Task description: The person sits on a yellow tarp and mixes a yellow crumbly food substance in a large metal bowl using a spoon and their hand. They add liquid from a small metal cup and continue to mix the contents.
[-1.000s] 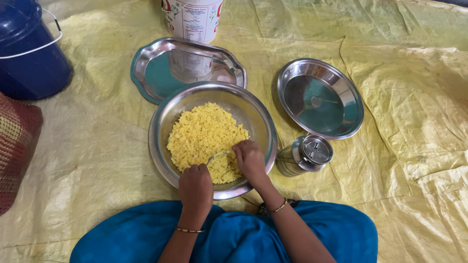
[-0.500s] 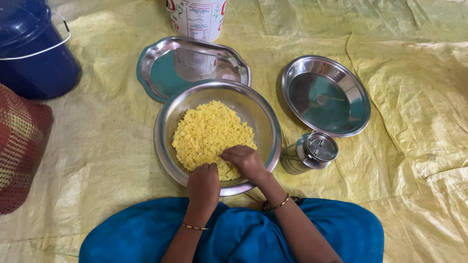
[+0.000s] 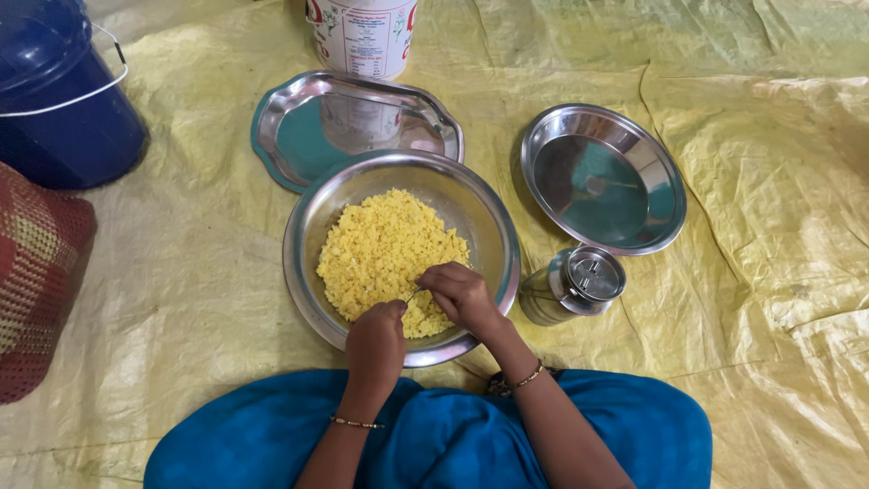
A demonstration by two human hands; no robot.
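A wide steel bowl [image 3: 312,226] sits on the yellow sheet in front of my knees, holding a heap of crumbly yellow mixture [image 3: 380,249]. My right hand [image 3: 463,294] rests on the near side of the heap, fingers curled around a thin metal spoon handle [image 3: 412,295] that pokes out to the left. My left hand [image 3: 376,340] is a closed fist at the bowl's near rim, just touching the mixture. Whether it holds any of the mixture is hidden.
A small lidded steel container [image 3: 575,282] stands right of the bowl. An empty steel plate [image 3: 602,177] lies at the right, a steel tray [image 3: 353,127] behind the bowl, a white tub [image 3: 362,36] beyond it. A blue bucket [image 3: 59,100] and a woven cushion [image 3: 36,272] sit at the left.
My right hand has shifted slightly over the near edge of the heap, and the left fist stays at the rim. The view has drifted a little.
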